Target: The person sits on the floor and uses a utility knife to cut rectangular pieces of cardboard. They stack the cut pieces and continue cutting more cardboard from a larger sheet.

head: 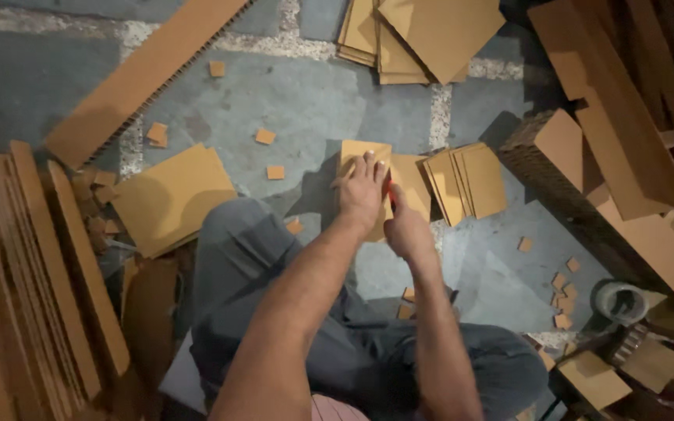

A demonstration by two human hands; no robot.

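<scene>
Cardboard is the thing in hand: a small brown cardboard sheet (368, 160) lies on the grey floor (306, 101) at the centre of the frame, just above the person's knee. The left hand (362, 191) lies flat on it, fingers spread and pressing down. The right hand (409, 228) is closed around something red (388, 187) — only a sliver shows between the two hands, and whether it is a cutter or a marker cannot be told. It sits at the sheet's right edge, touching or nearly touching the left hand.

That closeness is the main risk, in my judgement. If the red thing is a blade, a slip along the edge would carry it straight into the pinning fingers. The sheet could also skid on the floor if the pressure eases, spoiling the line.

Outward from there, a fanned stack of cut sheets (466, 183) lies just right of the sheet, partly tucked against it; a jerk of the right elbow could scatter them. A larger pile (172, 199) lies at centre left, and another stack (415, 35) at the top. Small cardboard squares (265, 136) are strewn over the floor — loose footing, should the person shift. A roll of tape (619, 300) sits at lower right, near thick honeycomb board (626, 164).
</scene>
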